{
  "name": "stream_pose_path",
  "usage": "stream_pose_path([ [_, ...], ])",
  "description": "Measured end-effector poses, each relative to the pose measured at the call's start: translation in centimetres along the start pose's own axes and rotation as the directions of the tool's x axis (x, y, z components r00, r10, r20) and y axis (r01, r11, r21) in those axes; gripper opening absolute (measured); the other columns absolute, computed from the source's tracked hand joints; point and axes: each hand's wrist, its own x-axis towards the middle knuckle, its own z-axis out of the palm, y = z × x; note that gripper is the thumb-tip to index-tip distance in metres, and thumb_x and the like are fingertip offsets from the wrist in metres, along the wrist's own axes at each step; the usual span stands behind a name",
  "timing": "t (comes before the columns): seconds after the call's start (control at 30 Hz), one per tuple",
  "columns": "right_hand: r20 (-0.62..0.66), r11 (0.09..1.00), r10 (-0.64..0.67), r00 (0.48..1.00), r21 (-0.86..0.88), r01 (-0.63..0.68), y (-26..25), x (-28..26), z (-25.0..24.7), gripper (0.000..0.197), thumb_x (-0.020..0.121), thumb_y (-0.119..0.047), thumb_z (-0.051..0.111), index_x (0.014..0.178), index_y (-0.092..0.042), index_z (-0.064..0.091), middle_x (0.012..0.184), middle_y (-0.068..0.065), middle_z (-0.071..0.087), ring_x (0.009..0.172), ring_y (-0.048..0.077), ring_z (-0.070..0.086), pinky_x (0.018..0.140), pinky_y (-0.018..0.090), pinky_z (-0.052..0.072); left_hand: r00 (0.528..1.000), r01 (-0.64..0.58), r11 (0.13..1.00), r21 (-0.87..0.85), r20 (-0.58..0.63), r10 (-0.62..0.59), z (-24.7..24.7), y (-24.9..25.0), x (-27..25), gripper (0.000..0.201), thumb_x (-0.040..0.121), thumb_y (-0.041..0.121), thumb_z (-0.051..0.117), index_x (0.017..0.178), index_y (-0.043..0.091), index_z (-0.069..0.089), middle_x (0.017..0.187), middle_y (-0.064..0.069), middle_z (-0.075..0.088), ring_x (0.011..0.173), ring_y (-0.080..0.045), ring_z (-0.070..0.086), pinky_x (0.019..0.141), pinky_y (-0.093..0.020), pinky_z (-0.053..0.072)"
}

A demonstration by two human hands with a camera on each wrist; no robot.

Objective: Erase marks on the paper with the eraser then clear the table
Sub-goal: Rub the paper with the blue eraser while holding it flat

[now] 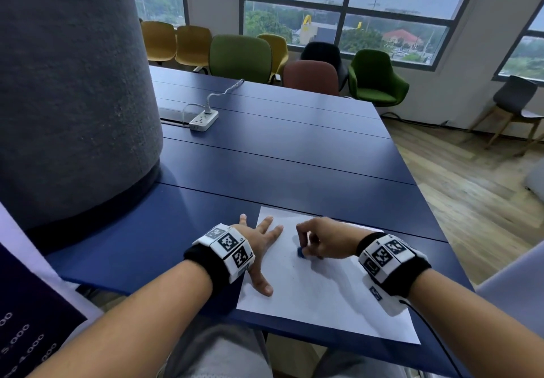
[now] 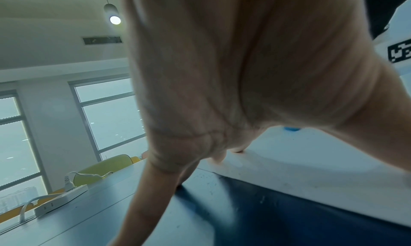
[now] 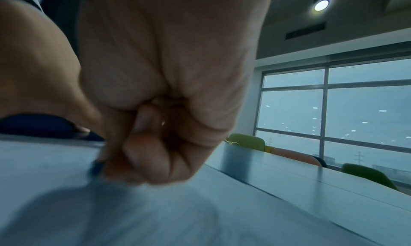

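1. Head view: a white paper (image 1: 323,283) lies at the near edge of the blue table (image 1: 294,156), toward its near right corner. The left hand (image 1: 256,245) lies flat with fingers spread, its fingertips and thumb on the left edge of the paper and its palm partly on the table, holding the sheet in place. The right hand (image 1: 321,242) has curled fingers that pinch a small blue eraser (image 1: 300,252) and press it on the middle of the paper. A white power strip (image 1: 204,120) lies far away, near the table's far left side beside a big grey column (image 1: 73,83)

2. Left wrist view: the palm fills the picture; the fingers go down straight to the table and to the paper's edge. The eraser shows as a small blue spot behind the hand, standing on the paper

3. Right wrist view: the fingers are closed tightly and only a dark blue corner of the eraser comes out at the paper. The picture is blurred, so it is possibly in the middle of a rubbing stroke

4. Progress: I judge that the erasing is in hand. Marks are too faint to see, so how many are left I cannot tell. Clearing the table is not yet done: paper and eraser are both on it
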Motion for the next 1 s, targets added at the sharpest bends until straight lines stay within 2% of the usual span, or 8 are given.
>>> stream_pose_path([
  [0.07, 0.124, 1.0, 0.002, 0.992, -0.003, -0.002, -0.3, -0.3, -0.3, 0.014, 0.085, -0.027, 0.068, 0.078, -0.021, 0.057, 0.066, -0.001, 0.064, 0.057, 0.016, 0.052, 0.054, 0.027, 0.044, 1.0, 0.003, 1.0, -0.001, 0.001, -0.003, -0.1, 0.0, -0.1, 0.136, 0.066, 0.063, 0.08, 0.15, 0.038, -0.025, 0.16, 0.009, -0.028, 0.143, -0.047, -0.024, 0.116, -0.064, 0.009],
  [0.23, -0.148, 1.0, 0.016, 0.989, 0.005, -0.015, 0.0, 0.6, 0.0, 0.016, 0.087, -0.028, 0.069, 0.081, -0.02, 0.057, 0.073, -0.006, 0.056, 0.065, 0.014, 0.052, 0.061, 0.024, 0.04, 1.0, 0.001, 1.0, -0.011, 0.005, -0.001, -0.1, 0.0, -0.1, 0.136, 0.066, 0.062, 0.08, 0.15, 0.038, -0.025, 0.16, 0.01, -0.028, 0.142, -0.046, -0.025, 0.116, -0.065, 0.009],
  [0.4, 0.214, 1.0, 0.017, 0.977, 0.013, -0.02, 0.2, -0.8, -0.4, 0.015, 0.086, -0.026, 0.067, 0.077, -0.021, 0.057, 0.067, -0.002, 0.063, 0.06, 0.018, 0.05, 0.055, 0.028, 0.041, 1.0, 0.001, 1.0, 0.007, -0.003, -0.001, -0.1, 0.1, -0.2, 0.135, 0.068, 0.062, 0.079, 0.15, 0.036, -0.024, 0.16, 0.008, -0.028, 0.143, -0.047, -0.023, 0.117, -0.063, 0.01],
  [0.5, 0.021, 0.999, 0.042, 0.999, -0.007, -0.042, 0.1, 0.5, -0.3, 0.016, 0.087, -0.028, 0.067, 0.077, -0.024, 0.055, 0.076, -0.002, 0.063, 0.067, 0.017, 0.054, 0.063, 0.027, 0.044, 1.0, 0.001, 1.0, 0.003, -0.008, -0.001, 0.0, 0.1, -0.1, 0.136, 0.067, 0.063, 0.079, 0.15, 0.036, -0.024, 0.16, 0.009, -0.027, 0.143, -0.048, -0.022, 0.116, -0.064, 0.01],
  [0.6, -0.225, 0.998, 0.051, 0.973, -0.036, -0.06, 0.4, 1.0, 0.3, 0.012, 0.089, -0.026, 0.063, 0.086, -0.022, 0.052, 0.088, 0.002, 0.062, 0.077, 0.021, 0.054, 0.069, 0.028, 0.042, 1.0, 0.002, 1.0, -0.004, -0.005, -0.002, 0.1, 0.0, 0.0, 0.136, 0.066, 0.063, 0.08, 0.15, 0.037, -0.024, 0.16, 0.01, -0.027, 0.142, -0.048, -0.023, 0.116, -0.064, 0.01],
  [0.67, -0.167, 1.0, 0.014, 0.986, 0.012, -0.012, 1.0, 0.0, 0.4, 0.012, 0.088, -0.024, 0.064, 0.084, -0.021, 0.053, 0.076, -0.004, 0.06, 0.068, 0.019, 0.054, 0.063, 0.028, 0.042, 1.0, -0.007, 1.0, -0.006, -0.003, 0.007, 0.1, 0.0, 0.0, 0.136, 0.066, 0.063, 0.08, 0.15, 0.037, -0.024, 0.16, 0.01, -0.027, 0.142, -0.048, -0.024, 0.116, -0.064, 0.01],
  [0.8, 0.131, 0.999, -0.01, 0.991, -0.047, 0.017, 0.4, -1.6, -0.6, 0.01, 0.085, -0.021, 0.065, 0.079, -0.021, 0.057, 0.064, -0.007, 0.062, 0.057, 0.009, 0.053, 0.064, 0.027, 0.046, 1.0, -0.008, 1.0, -0.003, 0.004, 0.008, 0.0, 0.1, 0.0, 0.136, 0.066, 0.062, 0.08, 0.15, 0.037, -0.024, 0.16, 0.011, -0.028, 0.141, -0.05, -0.024, 0.115, -0.065, 0.009],
  [1.0, -0.185, 0.998, 0.034, 0.982, -0.05, -0.043, -0.1, 0.3, -0.1, 0.012, 0.089, -0.025, 0.063, 0.087, -0.021, 0.052, 0.084, 0.002, 0.061, 0.074, 0.02, 0.054, 0.067, 0.027, 0.04, 1.0, -0.01, 1.0, -0.016, -0.005, 0.01, -0.2, 0.1, -0.2, 0.135, 0.066, 0.061, 0.08, 0.151, 0.037, -0.023, 0.16, 0.011, -0.027, 0.142, -0.048, -0.024, 0.116, -0.064, 0.009],
])
